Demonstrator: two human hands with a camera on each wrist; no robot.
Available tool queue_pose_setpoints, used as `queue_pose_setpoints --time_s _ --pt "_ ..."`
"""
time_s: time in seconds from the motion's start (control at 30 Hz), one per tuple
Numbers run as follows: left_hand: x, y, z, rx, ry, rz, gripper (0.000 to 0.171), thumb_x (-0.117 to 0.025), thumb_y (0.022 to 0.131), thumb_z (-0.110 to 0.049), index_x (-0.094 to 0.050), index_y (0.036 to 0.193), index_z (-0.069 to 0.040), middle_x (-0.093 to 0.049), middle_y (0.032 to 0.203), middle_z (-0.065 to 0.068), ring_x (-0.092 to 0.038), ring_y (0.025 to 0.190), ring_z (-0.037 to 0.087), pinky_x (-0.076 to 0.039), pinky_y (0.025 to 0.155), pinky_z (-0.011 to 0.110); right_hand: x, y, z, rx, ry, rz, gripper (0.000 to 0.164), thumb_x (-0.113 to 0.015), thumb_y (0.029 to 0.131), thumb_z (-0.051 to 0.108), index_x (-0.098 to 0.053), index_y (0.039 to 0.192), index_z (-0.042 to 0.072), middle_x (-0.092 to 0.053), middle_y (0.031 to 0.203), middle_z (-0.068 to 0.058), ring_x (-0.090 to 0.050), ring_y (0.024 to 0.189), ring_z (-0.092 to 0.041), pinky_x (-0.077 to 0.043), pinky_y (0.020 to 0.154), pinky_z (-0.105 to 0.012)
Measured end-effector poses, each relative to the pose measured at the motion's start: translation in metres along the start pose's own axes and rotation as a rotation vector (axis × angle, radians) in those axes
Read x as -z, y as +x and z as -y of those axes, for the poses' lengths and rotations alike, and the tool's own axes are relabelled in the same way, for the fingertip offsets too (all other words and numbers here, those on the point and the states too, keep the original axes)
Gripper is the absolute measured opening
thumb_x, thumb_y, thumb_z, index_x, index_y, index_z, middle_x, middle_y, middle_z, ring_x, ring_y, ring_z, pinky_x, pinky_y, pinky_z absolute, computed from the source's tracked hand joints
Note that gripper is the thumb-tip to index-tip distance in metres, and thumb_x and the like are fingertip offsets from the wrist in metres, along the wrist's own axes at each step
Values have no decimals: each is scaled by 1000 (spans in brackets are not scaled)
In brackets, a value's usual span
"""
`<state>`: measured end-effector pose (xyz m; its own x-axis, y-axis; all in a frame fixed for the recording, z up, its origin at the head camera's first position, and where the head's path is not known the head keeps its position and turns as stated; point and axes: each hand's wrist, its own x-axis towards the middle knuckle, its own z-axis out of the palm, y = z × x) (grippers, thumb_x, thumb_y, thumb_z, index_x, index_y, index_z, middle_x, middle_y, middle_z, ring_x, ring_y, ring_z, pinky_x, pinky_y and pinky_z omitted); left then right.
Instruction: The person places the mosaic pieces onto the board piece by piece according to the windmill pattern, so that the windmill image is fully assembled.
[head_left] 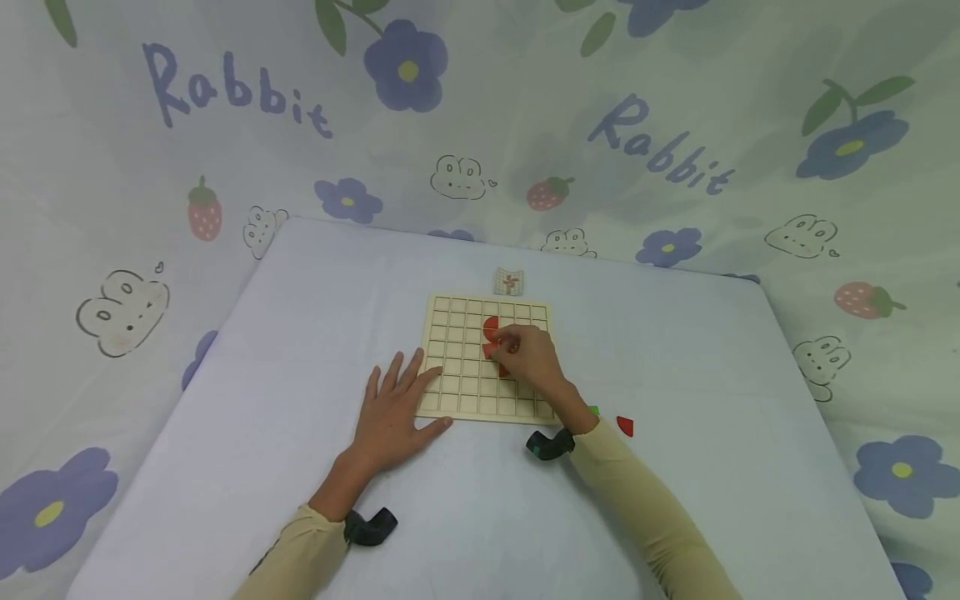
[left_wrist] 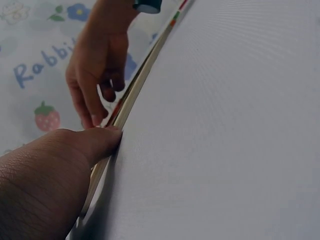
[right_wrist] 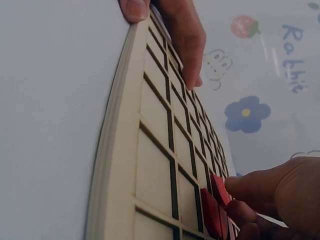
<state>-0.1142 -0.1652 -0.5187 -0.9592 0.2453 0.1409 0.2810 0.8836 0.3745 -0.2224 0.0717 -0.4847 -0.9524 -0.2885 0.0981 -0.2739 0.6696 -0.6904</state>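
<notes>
Patterned card [head_left: 508,282] just beyond the far edge of the wooden board [head_left: 465,387]. Loose red wedge [head_left: 626,426] and partly hidden green piece [head_left: 593,411] near its right front corner. Right hand [head_left: 528,358] pinches a tilted red piece [right_wrist: 219,188] over the board, masking some squares; other red pieces [head_left: 491,324] among the squares. Left hand [head_left: 390,421]: fingers straight, spread at left edge. White tabletop [head_left: 300,333] extends both sides.
</notes>
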Motion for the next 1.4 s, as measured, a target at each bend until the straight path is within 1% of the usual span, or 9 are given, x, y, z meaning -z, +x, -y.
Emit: queue_pose_setpoints --time_s 0.13,0.33,0.53,0.63,0.77,0.93,1.1,1.27,1.4 --pt "-1 -1 1 2 0 -4 79 -59 86 -64 -41 150 -23 -18 162 8 -6 148 34 -2 114 58 0 0 2 -23 -42 17 20 -77 85 15 -76 104 9 -65 74 6 -55 61 -11 -43 50 -25" --pt "-4 -1 2 5 -4 0 79 -59 86 -65 -39 151 -23 -16 163 7 -5 149 33 0 114 58 -1 0 4 -2 -107 43 16 -78 85 18 -78 99 10 -66 79 6 -57 68 -10 -46 55 -25" --pt "-4 -1 2 4 -6 -4 80 -59 86 -65 -39 151 -24 -16 163 7 -4 149 33 0 114 58 -3 2 4 38 -168 36 15 -79 85 21 -79 97 12 -63 81 6 -55 69 -10 -46 55 -26" --pt "-4 -1 2 5 -5 -10 79 -60 86 -64 -40 151 -23 -16 163 7 -5 149 33 0 114 58 -3 2 4 60 -187 32 15 -79 85 23 -79 97 13 -63 82 7 -54 69 -10 -46 55 -26" --pt "-4 -2 0 6 -6 -3 79 -60 86 -64 -41 151 -23 -17 163 8 -5 148 34 -1 114 58 2 -4 2 53 -170 38 13 -79 85 23 -79 95 14 -62 80 7 -53 69 -11 -45 56 -27" --pt "-4 -2 -1 8 -11 3 79 -60 86 -63 -41 151 -23 -17 163 8 -5 148 34 -1 114 59 19 -16 -6 5 -97 45 10 -77 86 20 -77 93 13 -63 78 5 -54 66 -14 -45 52 -30" --pt "-3 -1 2 8 1 -15 78 -62 85 -62 -41 150 -23 -17 163 7 -6 148 34 -2 113 59 42 -33 -20 -59 -75 91 13 -76 86 20 -77 97 11 -64 79 4 -56 66 -15 -46 52 -30" --pt "-3 -1 2 4 -7 -21 79 -63 85 -61 -42 150 -23 -18 163 8 -6 148 34 -2 113 59 69 -51 -34 -103 -140 148 19 -76 85 21 -75 99 9 -65 79 2 -57 63 -15 -47 51 -31" --pt "-3 0 2 3 -8 -10 79 -62 85 -62 -40 151 -23 -17 163 8 -5 148 34 -1 114 59 90 -68 -42 -178 -269 210 25 -78 83 24 -74 103 10 -67 82 0 -59 68 -16 -47 55 -31"
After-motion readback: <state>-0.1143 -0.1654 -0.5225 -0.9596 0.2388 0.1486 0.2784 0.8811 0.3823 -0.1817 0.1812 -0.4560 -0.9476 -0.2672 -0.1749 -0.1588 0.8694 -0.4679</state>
